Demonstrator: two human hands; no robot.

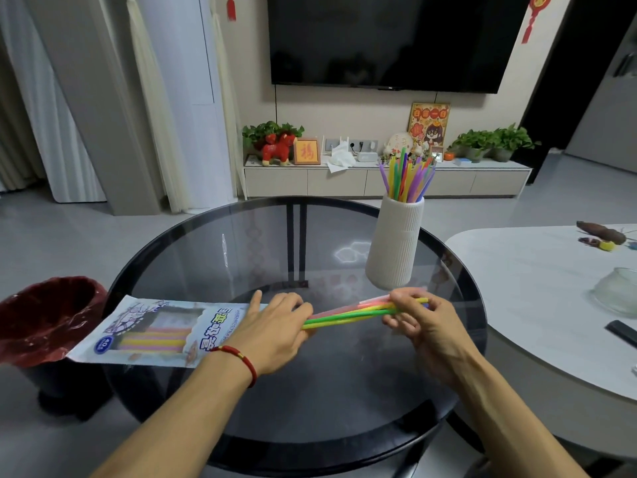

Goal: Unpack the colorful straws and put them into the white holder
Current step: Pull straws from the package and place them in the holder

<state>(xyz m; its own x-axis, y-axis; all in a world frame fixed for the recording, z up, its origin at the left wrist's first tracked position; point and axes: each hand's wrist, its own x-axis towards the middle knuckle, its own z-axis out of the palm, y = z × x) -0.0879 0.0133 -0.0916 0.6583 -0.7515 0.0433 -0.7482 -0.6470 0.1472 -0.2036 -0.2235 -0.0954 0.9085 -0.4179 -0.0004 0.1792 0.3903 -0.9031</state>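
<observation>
Head view. Round dark glass table (206, 257), black rim.

Straw package (151, 334): flat printed plastic bag, lying on the left part of the glass, its far left end past the rim, toward a bin with a dark red liner (44, 315) that stands on the floor. Yellow, purple and pink straws show through the bag's clear window.

Left hand (275, 331): palm down on the open right end of the package, fingers curled at the mouth. Red cord bracelet (241, 362) on that wrist. Whether the fingers pinch the bag or only press it is not clear from this angle.

Small bundle of loose straws (348, 315): green, yellow, pink, orange, running from the bag mouth under the left hand rightward and slightly up. One end is hidden by the left fingers.

Right hand (424, 326): closed around the right end of the bundle, thumb and fingers gripping it; a short length of straw tips projects past the fingers. The bundle sits just above the glass.

White ribbed holder (396, 243): upright on the far right part of the table, apart from both hands. Standing straws (408, 175) fan out of its top in purple, yellow, green, orange and blue.

Right of the glass table: white table (537, 270), a glass bowl (618, 291) near its right edge.
</observation>
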